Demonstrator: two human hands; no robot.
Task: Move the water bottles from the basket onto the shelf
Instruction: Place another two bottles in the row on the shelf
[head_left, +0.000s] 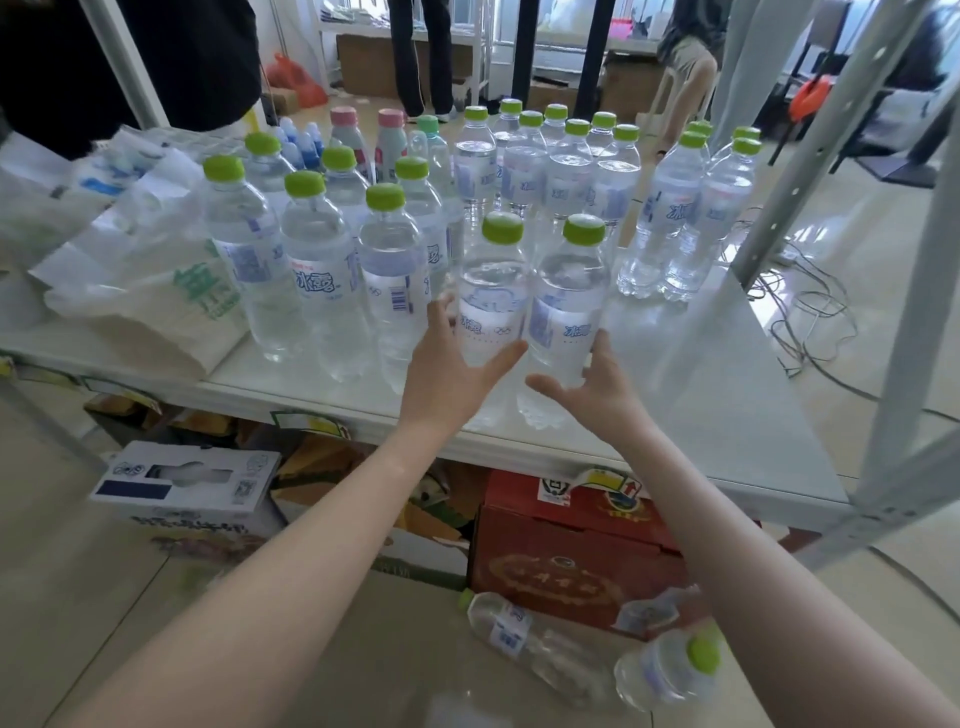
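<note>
Two clear water bottles with green caps stand side by side at the front of the white shelf. My left hand wraps the left bottle, thumb across its front and fingers behind. My right hand cups the lower part of the right bottle, with its fingers on the right side. Several more green-capped bottles stand in groups behind and to the left. Two bottles lie on their sides down near the floor at the bottom right. I cannot make out a basket.
White plastic bags lie on the shelf's left part. Pink-capped bottles stand at the back. A grey metal upright rises at the right. A red carton and a white box sit under the shelf. People stand beyond it.
</note>
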